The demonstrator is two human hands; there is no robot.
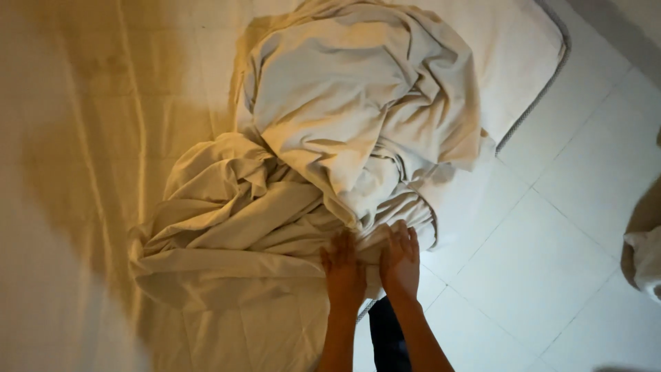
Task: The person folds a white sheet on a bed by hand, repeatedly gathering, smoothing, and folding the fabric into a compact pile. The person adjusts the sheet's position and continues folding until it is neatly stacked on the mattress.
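Mattress (530,62), white with grey piped edge, extends up and away from the fingers. Flat fitted sheet (82,172) covers it, lying left of the fingers. White tiled floor (551,262) to the right of the fingers. Pale cloth bundle (644,258) far right of the fingers, partly cropped.

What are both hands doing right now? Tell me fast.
Left hand: open, flat on the crumpled sheet.
Right hand: open, flat on the sheet's edge.
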